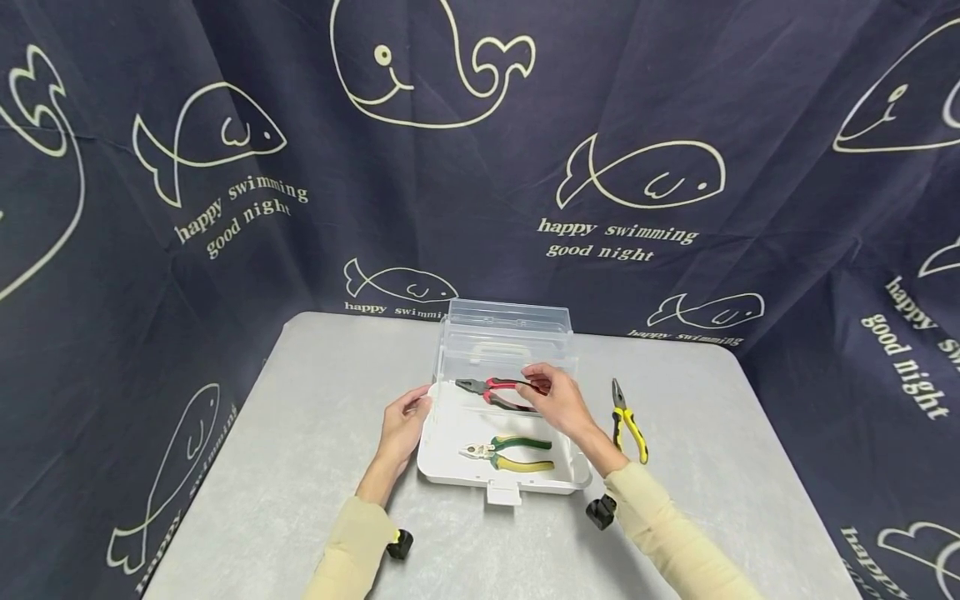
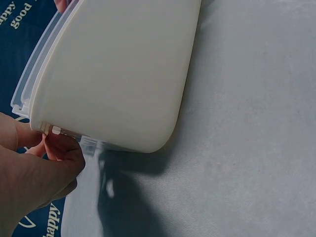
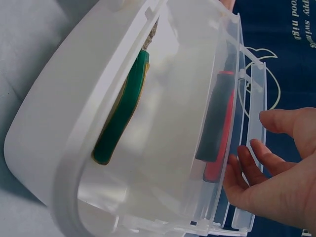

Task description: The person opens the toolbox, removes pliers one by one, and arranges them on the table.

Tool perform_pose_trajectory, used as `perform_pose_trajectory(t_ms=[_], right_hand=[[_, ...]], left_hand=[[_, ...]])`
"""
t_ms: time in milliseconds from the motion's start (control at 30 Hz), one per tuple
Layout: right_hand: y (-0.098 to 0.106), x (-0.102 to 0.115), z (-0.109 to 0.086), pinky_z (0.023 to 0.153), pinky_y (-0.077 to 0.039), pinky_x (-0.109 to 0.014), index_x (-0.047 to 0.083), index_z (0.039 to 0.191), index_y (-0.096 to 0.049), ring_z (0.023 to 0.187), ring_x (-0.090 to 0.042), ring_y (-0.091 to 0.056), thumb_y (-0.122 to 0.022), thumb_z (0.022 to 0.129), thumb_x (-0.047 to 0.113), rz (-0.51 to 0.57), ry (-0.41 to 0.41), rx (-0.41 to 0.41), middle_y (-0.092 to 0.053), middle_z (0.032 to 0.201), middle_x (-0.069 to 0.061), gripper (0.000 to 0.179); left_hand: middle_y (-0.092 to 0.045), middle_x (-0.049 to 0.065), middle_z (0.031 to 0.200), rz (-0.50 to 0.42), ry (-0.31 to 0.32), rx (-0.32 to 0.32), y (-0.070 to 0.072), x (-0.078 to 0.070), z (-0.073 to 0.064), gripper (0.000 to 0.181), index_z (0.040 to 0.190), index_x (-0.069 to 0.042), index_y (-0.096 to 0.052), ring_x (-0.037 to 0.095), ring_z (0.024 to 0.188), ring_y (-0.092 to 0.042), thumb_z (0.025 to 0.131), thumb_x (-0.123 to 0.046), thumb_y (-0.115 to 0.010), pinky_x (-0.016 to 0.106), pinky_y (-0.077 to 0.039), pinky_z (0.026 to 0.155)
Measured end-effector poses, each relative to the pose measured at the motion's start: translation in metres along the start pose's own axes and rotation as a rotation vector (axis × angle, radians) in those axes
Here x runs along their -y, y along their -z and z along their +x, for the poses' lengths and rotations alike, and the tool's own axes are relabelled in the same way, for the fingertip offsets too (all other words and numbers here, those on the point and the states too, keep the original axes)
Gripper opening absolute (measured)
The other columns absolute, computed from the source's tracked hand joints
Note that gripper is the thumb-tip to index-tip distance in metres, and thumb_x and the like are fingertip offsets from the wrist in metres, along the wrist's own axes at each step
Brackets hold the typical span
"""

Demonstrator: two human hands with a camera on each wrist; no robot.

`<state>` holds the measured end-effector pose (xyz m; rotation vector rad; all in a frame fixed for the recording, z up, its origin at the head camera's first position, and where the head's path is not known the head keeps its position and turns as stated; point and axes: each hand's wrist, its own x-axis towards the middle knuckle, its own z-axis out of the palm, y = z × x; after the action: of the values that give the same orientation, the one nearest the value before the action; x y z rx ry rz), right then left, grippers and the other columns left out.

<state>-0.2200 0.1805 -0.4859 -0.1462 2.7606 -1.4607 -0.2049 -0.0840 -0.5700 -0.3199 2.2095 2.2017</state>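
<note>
A white toolbox [image 1: 444, 425] stands with its clear lid [image 1: 510, 317] raised at the back. My left hand [image 1: 402, 425] pinches the box's left rim; the left wrist view shows its thumb and fingers at that edge. Combination pliers with red and black handles [image 1: 491, 385] lie on the clear tray at the rear of the box. Over those handles is my right hand [image 1: 562, 407]. Its fingers are loosely bent and apart in the right wrist view, beside the tray edge, gripping nothing visible. Green and yellow pliers [image 3: 121, 111] lie inside the box.
Long-nose pliers with yellow and black handles [image 1: 628, 425] lie on the grey table [image 1: 300, 467], right of the box. A front latch [image 1: 503, 493] sticks out toward me. Behind the table hangs a dark blue curtain [image 1: 480, 192] with whale and fish drawings.
</note>
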Motion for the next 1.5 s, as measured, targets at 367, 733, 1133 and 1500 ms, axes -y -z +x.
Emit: perform_pose_trajectory(t_ms=[367, 733, 1133, 1500], right_hand=[[-0.008, 0.0, 0.005, 0.085, -0.055, -0.042, -0.003, 0.123, -0.068, 0.097, -0.03, -0.068, -0.075, 0.091, 0.007, -0.06, -0.007, 0.029, -0.072, 0.112, -0.019, 0.034], [-0.016, 0.001, 0.009, 0.093, -0.052, -0.048, 0.002, 0.125, -0.069, 0.104, -0.03, -0.066, -0.08, 0.088, 0.01, -0.14, 0.008, 0.061, -0.07, 0.118, -0.016, 0.039], [-0.02, 0.0, 0.015, 0.098, -0.05, -0.049, -0.003, 0.123, -0.069, 0.11, -0.034, -0.064, -0.083, 0.085, 0.011, -0.199, 0.078, 0.119, -0.07, 0.119, -0.019, 0.043], [-0.021, 0.0, 0.023, 0.097, -0.051, -0.046, -0.003, 0.117, -0.071, 0.106, -0.031, -0.066, -0.086, 0.084, 0.009, -0.213, 0.144, 0.191, -0.072, 0.113, -0.015, 0.038]], left_hand=[[-0.065, 0.018, 0.121, 0.0, -0.005, 0.005, 0.0, 0.0, 0.0, 0.033, 0.133, 0.004, -0.065, 0.017, 0.103, -0.059, 0.103, -0.009, -0.061, 0.019, -0.049, 0.083], [-0.063, 0.024, 0.12, 0.016, 0.004, 0.019, -0.001, -0.027, -0.014, 0.033, 0.133, 0.012, -0.061, 0.017, 0.1, -0.058, 0.103, -0.001, -0.057, 0.016, -0.047, 0.079], [-0.064, 0.023, 0.12, 0.009, 0.003, 0.018, -0.002, -0.029, -0.015, 0.033, 0.133, 0.01, -0.062, 0.017, 0.1, -0.058, 0.103, -0.002, -0.058, 0.017, -0.048, 0.079], [-0.064, 0.023, 0.119, 0.011, 0.0, 0.031, 0.0, -0.043, -0.025, 0.033, 0.133, 0.011, -0.061, 0.015, 0.099, -0.058, 0.103, -0.001, -0.056, 0.024, -0.051, 0.084]])
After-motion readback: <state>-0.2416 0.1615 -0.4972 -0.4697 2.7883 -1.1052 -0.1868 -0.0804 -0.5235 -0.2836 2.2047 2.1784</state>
